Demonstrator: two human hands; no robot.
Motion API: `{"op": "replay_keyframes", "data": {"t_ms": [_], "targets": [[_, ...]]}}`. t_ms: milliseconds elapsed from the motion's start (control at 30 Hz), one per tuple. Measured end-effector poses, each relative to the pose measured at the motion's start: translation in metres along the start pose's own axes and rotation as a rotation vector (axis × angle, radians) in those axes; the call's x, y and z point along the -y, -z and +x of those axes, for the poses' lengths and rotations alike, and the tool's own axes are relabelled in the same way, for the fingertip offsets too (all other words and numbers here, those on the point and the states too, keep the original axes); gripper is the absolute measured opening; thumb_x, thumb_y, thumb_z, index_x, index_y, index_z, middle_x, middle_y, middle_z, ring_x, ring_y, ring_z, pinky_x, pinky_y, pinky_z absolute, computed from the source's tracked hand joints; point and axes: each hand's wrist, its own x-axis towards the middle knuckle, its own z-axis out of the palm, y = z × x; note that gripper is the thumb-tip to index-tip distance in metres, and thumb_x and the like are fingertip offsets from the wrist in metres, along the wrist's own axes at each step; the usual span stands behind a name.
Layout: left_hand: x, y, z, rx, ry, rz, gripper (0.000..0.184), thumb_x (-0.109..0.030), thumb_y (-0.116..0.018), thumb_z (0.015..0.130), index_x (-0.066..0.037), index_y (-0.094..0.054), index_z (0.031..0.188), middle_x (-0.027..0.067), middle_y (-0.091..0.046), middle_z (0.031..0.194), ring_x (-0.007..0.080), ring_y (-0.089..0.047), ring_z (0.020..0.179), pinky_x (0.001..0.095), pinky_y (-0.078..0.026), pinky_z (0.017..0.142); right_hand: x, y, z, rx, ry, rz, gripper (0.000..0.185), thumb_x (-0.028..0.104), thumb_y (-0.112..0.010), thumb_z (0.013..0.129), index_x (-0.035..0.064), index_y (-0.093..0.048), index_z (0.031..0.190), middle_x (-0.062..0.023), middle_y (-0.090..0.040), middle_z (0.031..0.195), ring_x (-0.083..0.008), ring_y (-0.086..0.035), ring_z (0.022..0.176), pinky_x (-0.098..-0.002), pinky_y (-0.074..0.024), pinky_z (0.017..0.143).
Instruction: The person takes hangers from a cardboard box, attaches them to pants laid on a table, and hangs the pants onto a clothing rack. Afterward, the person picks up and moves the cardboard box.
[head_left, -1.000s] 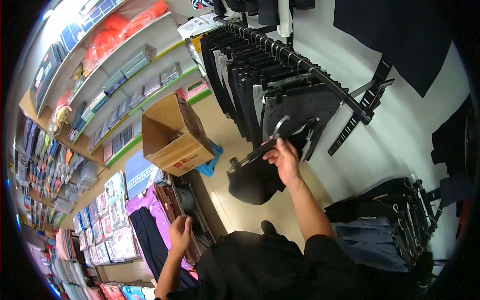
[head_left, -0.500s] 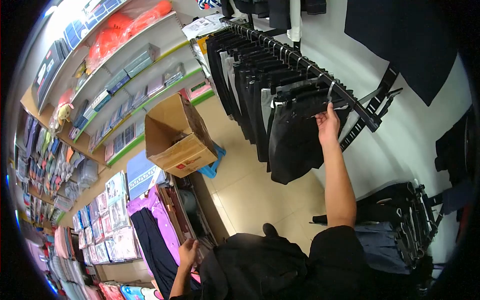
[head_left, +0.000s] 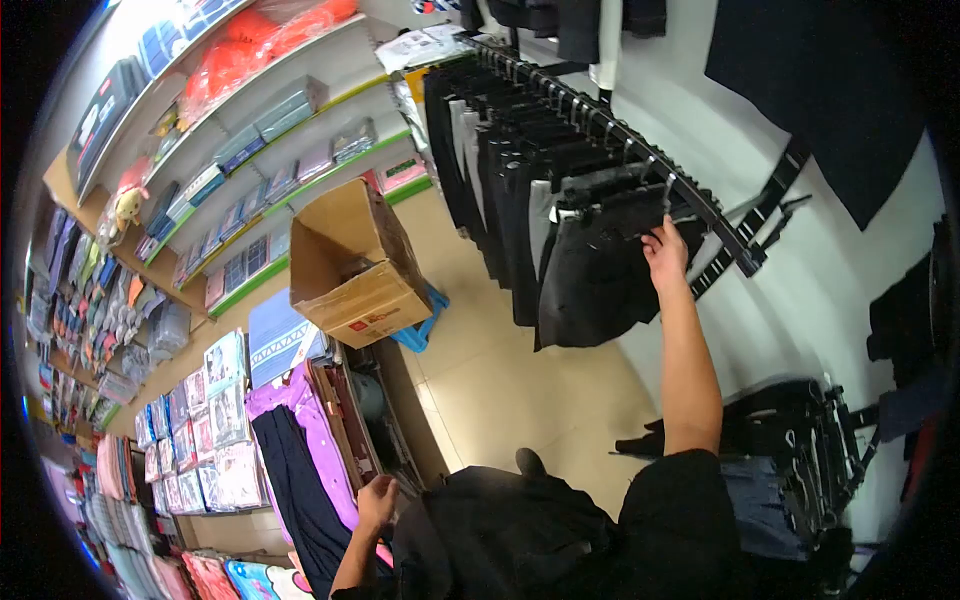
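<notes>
On the black rail [head_left: 690, 188] at the upper right, dark trousers hang in a row. My right hand [head_left: 664, 256] is raised to the rail's near end, its fingers closed on the hanger of a dark garment [head_left: 595, 285]. That garment hangs beside the others, and the hanger's hook reaches up to the rail. Lower down at the left, my left hand [head_left: 377, 502] is half curled near the purple dotted cloth [head_left: 318, 440]; whether anything is in its fingers is too small to tell.
An open cardboard box [head_left: 375, 300] rests on a blue stool [head_left: 432, 318] over the tiled floor. Shelves [head_left: 300, 130] of packaged goods line the left. Black trousers [head_left: 285, 480] lie over the purple cloth. More garments [head_left: 770, 480] hang at the lower right.
My right hand has moved up and right from in front of the rail, bringing the dark garment into the row. My left hand has lowered slightly. The view has shifted a little.
</notes>
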Motion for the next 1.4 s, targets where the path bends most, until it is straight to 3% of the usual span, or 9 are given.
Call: {"op": "replay_keyframes", "data": {"t_ms": [300, 433, 600, 767, 800, 900, 1033, 1233, 1400], "targets": [[0.034, -0.019, -0.017, 0.059, 0.017, 0.195, 0.034, -0.038, -0.063, 0.091, -0.007, -0.072, 0.102, 0.0196, -0.072, 0.093, 0.0393, -0.069, 0.09, 0.0472, -0.055, 0.082, -0.008, 0.022, -0.028, 0.336, -0.046, -0.07, 0.048, 0.03, -0.05, 0.102, 0.0096, -0.046, 0.146, -0.0074, -0.058, 0.139, -0.0184, -0.064, 0.095, -0.0271, -0.0473, 0.076], [0.131, -0.052, -0.03, 0.166, 0.158, 0.233, 0.041, -0.045, -0.059, 0.09, -0.008, -0.073, 0.103, 0.0209, -0.072, 0.095, 0.0415, -0.069, 0.091, 0.0487, -0.054, 0.083, -0.063, 0.041, -0.061, 0.06, -0.034, -0.241, 0.026, 0.033, -0.065, 0.089, 0.0093, -0.063, 0.101, -0.0052, -0.063, 0.077, -0.0137, -0.057, 0.064, -0.0283, -0.0459, 0.057], [0.229, -0.088, -0.093, 0.299, 0.5, -0.015, 0.038, -0.036, -0.06, 0.09, -0.002, -0.073, 0.099, 0.0176, -0.074, 0.088, 0.0314, -0.073, 0.082, 0.0411, -0.057, 0.077, -0.323, 0.282, -0.044, 0.38, -0.729, -0.979, 0.029, 0.029, -0.049, 0.097, 0.0057, -0.066, 0.092, -0.0086, -0.067, 0.081, -0.0188, -0.063, 0.064, -0.0344, -0.0505, 0.059], [0.297, -0.115, -0.161, 0.24, 0.765, -1.102, 0.033, -0.023, -0.062, 0.09, 0.009, -0.071, 0.094, 0.0145, -0.075, 0.086, 0.0222, -0.074, 0.077, 0.0308, -0.058, 0.073, -0.302, 0.257, -0.196, 1.52, -0.494, -1.966, 0.045, 0.038, -0.063, 0.088, 0.0051, -0.07, 0.117, -0.0177, -0.072, 0.107, -0.0296, -0.072, 0.085, -0.0406, -0.0541, 0.085], [0.186, -0.08, -0.153, 0.132, 0.848, -0.239, 0.034, -0.028, -0.063, 0.089, 0.004, -0.073, 0.095, 0.0147, -0.075, 0.087, 0.0246, -0.074, 0.081, 0.0333, -0.058, 0.077, -0.308, 0.261, -0.21, 1.399, -0.731, -1.858, 0.046, 0.039, -0.063, 0.088, 0.0046, -0.069, 0.118, -0.0179, -0.072, 0.109, -0.0293, -0.072, 0.085, -0.0404, -0.0541, 0.084], [0.173, -0.075, -0.147, 0.086, 0.868, -0.027, 0.034, -0.032, -0.065, 0.086, -0.001, -0.075, 0.093, 0.0168, -0.074, 0.088, 0.0293, -0.073, 0.084, 0.0382, -0.057, 0.082, -0.326, 0.26, -0.231, 1.139, -1.225, -1.724, 0.045, 0.039, -0.062, 0.089, 0.0031, -0.07, 0.116, -0.0177, -0.071, 0.113, -0.0277, -0.072, 0.085, -0.0392, -0.0542, 0.081], [0.238, -0.096, -0.121, -0.041, 0.692, 0.054, 0.033, -0.036, -0.063, 0.082, -0.006, -0.076, 0.088, 0.0189, -0.073, 0.083, 0.0349, -0.072, 0.085, 0.0435, -0.055, 0.083, -0.351, 0.249, -0.215, 1.369, -0.904, -1.82, 0.029, 0.027, -0.06, 0.096, 0.0033, -0.072, 0.106, -0.0078, -0.072, 0.092, -0.0177, -0.067, 0.078, -0.0333, -0.0539, 0.073], [0.296, -0.086, -0.034, -0.205, 0.674, -0.331, 0.028, -0.027, -0.059, 0.086, -0.003, -0.073, 0.079, 0.016, -0.072, 0.075, 0.0278, -0.072, 0.073, 0.0393, -0.055, 0.069, -0.363, 0.121, -0.203, 0.518, -0.967, -1.472, 0.024, 0.018, -0.06, 0.097, -0.0004, -0.066, 0.111, -0.0128, -0.071, 0.094, -0.0201, -0.071, 0.074, -0.0318, -0.0546, 0.064], [0.249, -0.015, 0.037, -0.067, 0.774, -0.726, 0.022, -0.017, -0.058, 0.092, 0.001, -0.068, 0.086, 0.0127, -0.071, 0.077, 0.0211, -0.069, 0.068, 0.0341, -0.055, 0.059, -0.399, 0.047, -0.181, 0.637, -0.864, -1.415, 0.02, 0.018, -0.058, 0.098, 0.0016, -0.066, 0.107, -0.011, -0.071, 0.092, -0.0194, -0.071, 0.073, -0.0293, -0.0524, 0.061]]}}
